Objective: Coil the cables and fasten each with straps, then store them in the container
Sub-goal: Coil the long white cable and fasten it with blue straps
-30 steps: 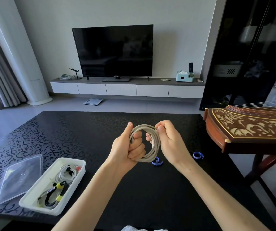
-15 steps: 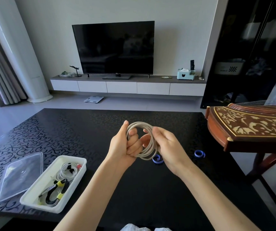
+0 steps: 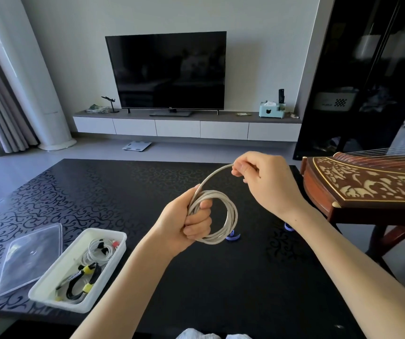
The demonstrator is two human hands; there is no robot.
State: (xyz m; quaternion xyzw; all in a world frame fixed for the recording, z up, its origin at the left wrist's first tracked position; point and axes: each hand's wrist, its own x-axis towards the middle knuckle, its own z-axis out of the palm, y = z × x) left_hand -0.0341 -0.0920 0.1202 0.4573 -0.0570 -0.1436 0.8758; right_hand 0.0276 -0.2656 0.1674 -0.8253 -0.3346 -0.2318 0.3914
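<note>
The right hand (image 3: pixel 267 182), before close against the coil, has lifted away and pinches one smooth grey strand into an arc. The left hand (image 3: pixel 186 221) grips the coiled cable (image 3: pixel 231 216) above the glossy black surface (image 3: pixel 221 277), right of the white plastic container (image 3: pixel 113 255).

2 hands: left hand (image 3: pixel 184 223), right hand (image 3: pixel 265 179). 3 cables: grey cable (image 3: pixel 231 216), white cable (image 3: pixel 96 250), black cable (image 3: pixel 74 287). 2 blue straps (image 3: pixel 232 237) (image 3: pixel 289 227), 2 yellow straps (image 3: pixel 87 269) (image 3: pixel 87 287). 1 box (image 3: pixel 120 243), 1 lid (image 3: pixel 27 258), 1 table (image 3: pixel 196 289), 1 TV (image 3: pixel 169 69).

Both forearms (image 3: pixel 128 277), left grip (image 3: pixel 184 222) and right grip (image 3: pixel 267 182) are bare; pale fabric (image 3: pixel 196 334) below.
</note>
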